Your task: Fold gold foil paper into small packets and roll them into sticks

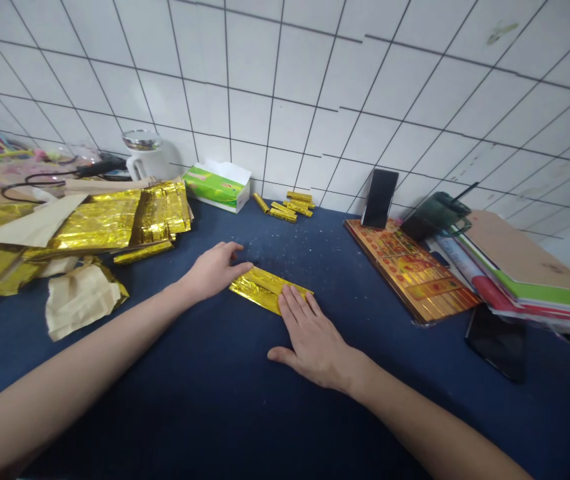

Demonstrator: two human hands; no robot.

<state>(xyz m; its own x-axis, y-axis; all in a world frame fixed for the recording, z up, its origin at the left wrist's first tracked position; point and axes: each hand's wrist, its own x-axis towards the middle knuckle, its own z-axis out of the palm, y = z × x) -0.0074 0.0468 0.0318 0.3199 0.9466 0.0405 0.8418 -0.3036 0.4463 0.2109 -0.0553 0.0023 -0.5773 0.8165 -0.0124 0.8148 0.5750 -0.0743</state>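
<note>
A folded strip of gold foil paper lies flat on the dark blue tabletop. My right hand rests on its right end, palm down, with the fingers stretched out and the thumb spread. At the strip's left end is my left hand, its thumb at the corner and its fingers partly curled but apart, gripping nothing visible. Beyond the hands, near the wall, several small rolled gold pieces lie in a loose pile. A stack of gold foil sheets spreads over the left side.
Behind stand a green tissue pack and a white mug. Crumpled paper lies at left. On the right, a phone leans upright by an orange-gold patterned packet, with a dark green cup, books and a black device.
</note>
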